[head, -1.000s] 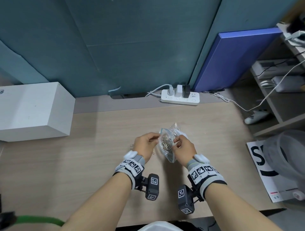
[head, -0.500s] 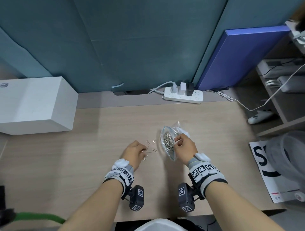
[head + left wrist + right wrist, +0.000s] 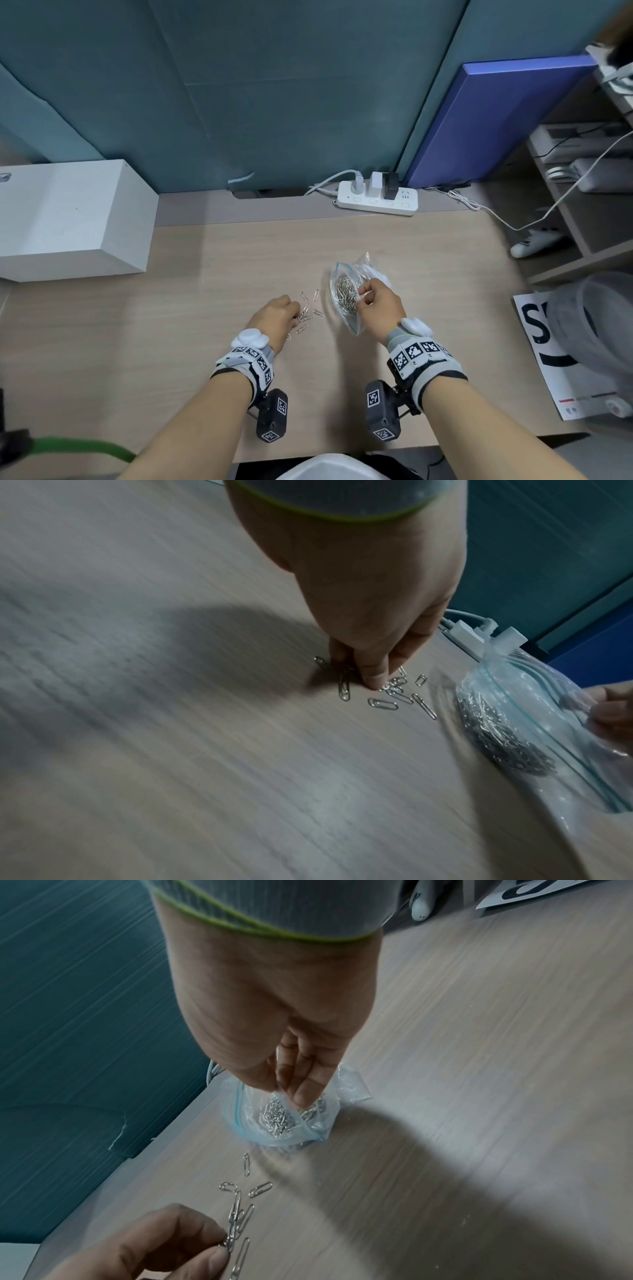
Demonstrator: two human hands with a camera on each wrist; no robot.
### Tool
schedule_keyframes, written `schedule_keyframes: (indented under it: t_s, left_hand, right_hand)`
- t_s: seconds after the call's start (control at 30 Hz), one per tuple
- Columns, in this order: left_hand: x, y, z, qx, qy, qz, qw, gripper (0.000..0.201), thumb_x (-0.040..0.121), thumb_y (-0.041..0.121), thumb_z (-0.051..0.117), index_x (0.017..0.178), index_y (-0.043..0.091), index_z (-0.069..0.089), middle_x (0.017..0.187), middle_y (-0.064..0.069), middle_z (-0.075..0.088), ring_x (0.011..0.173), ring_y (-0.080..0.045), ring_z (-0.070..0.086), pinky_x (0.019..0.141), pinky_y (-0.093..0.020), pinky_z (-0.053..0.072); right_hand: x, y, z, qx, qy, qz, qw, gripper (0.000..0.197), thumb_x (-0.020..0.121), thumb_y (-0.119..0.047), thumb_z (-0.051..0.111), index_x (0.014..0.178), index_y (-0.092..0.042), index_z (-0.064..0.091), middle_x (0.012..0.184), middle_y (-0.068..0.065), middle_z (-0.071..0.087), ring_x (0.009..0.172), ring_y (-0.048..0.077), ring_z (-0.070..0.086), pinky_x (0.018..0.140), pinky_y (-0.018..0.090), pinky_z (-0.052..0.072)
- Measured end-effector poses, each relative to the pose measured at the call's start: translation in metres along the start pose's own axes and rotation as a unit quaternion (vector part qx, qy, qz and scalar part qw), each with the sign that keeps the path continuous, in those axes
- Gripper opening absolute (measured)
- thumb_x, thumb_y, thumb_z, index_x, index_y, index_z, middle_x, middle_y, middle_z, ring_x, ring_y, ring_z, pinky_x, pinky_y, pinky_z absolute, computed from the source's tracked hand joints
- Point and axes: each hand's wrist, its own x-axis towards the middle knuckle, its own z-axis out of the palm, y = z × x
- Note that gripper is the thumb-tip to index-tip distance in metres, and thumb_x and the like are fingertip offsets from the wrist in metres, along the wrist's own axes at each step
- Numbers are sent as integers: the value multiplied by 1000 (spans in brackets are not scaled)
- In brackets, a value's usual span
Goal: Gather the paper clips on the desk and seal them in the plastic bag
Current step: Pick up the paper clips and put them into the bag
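Several loose silver paper clips (image 3: 307, 312) (image 3: 383, 703) (image 3: 240, 1208) lie on the wooden desk (image 3: 212, 267) left of a clear zip bag (image 3: 346, 298) (image 3: 534, 723) (image 3: 284, 1118) that holds a heap of clips. My left hand (image 3: 278, 317) (image 3: 371, 679) (image 3: 192, 1240) is down on the desk at the loose clips, thumb and fingers pinching a few of them. My right hand (image 3: 376, 301) (image 3: 294, 1080) pinches the bag's open mouth and holds it up, the bag's bottom resting on the desk.
A white box (image 3: 68, 219) stands at the back left. A white power strip (image 3: 376, 198) with plugs lies at the desk's back edge. A blue board (image 3: 496, 116) leans at the right, with shelves (image 3: 582, 192) and a printed sheet (image 3: 548, 353) beyond the desk's right edge.
My left hand left the bag's mouth and went down and left to the loose clips on the desk. The right hand kept hold of the bag.
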Motion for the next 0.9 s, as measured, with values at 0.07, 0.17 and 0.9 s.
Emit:
schedule_keyframes:
  t_s: [0.07,0.17,0.9]
  left_hand:
    - [0,0,1,7,10,3,1000,21,81,12,76,87,21,58,88,3,54,84,-21,54,56,-30,42]
    - [-1,2,-1,-2,29,-8,1000,26,78,11,78,89,22,57,95,5,53,85,-18,52,57,-28,40]
    - [28,22,-6,75,-34,-5,997,5,87,14,69,86,17,65,89,0,60,87,-23,58,55,-34,48]
  right_hand:
    - [0,1,0,2,1,1,1000,17,87,-9,58,93,-24,62,74,-4,62,74,21,61,73,35,52]
    - [-1,3,-1,1,1,-2,1000,18,87,-8,57,93,-24,62,73,-4,62,72,20,61,72,35,52]
    - [4,2,-3,0,-8,1,1000,21,87,-7,53,92,-27,60,72,-6,62,69,19,60,65,29,47]
